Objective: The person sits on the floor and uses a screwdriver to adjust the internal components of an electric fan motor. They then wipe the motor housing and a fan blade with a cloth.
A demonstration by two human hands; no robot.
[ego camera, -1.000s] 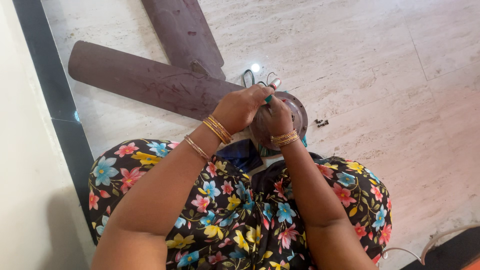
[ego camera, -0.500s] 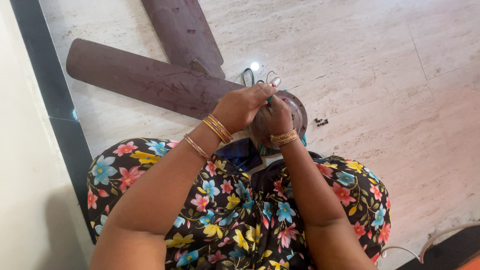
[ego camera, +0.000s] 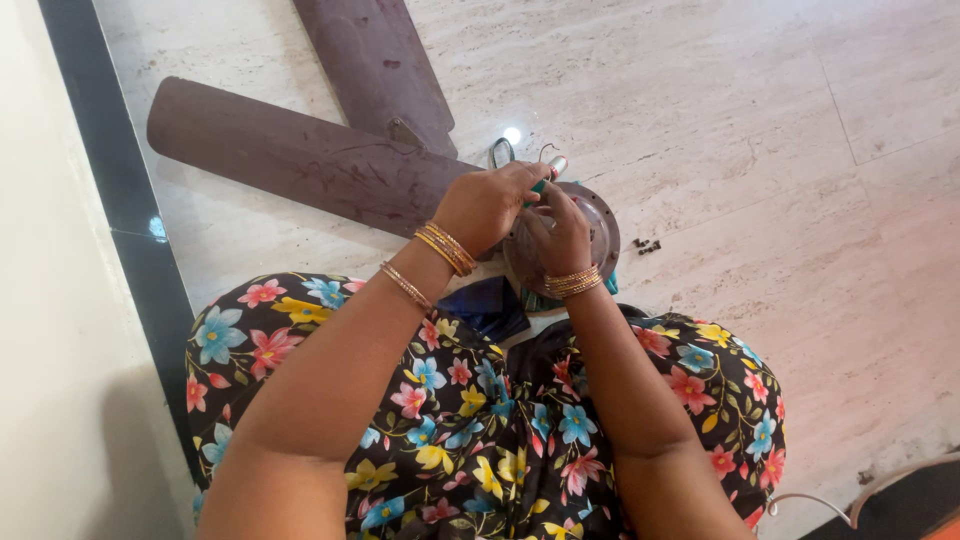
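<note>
Hands [ego camera: 520, 215] on fan hub [ego camera: 598, 225], blades [ego camera: 290, 160] beside

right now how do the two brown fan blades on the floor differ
The long blade lies nearly crosswise and shows whole, rounded tip at the left; the upper blade runs steeply up and is cut off by the picture's top edge. The left hand rests by the long blade's inner end. Both are dark brown, scuffed and flat on the marble floor.

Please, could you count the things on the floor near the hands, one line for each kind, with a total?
Long dark brown fan blades: 2
Round brown metal fan motor housing under both hands: 1
Green-handled tool held in the left hand, with the right hand beside it: 1
Groups of small dark screws: 1
Total: 5
</note>
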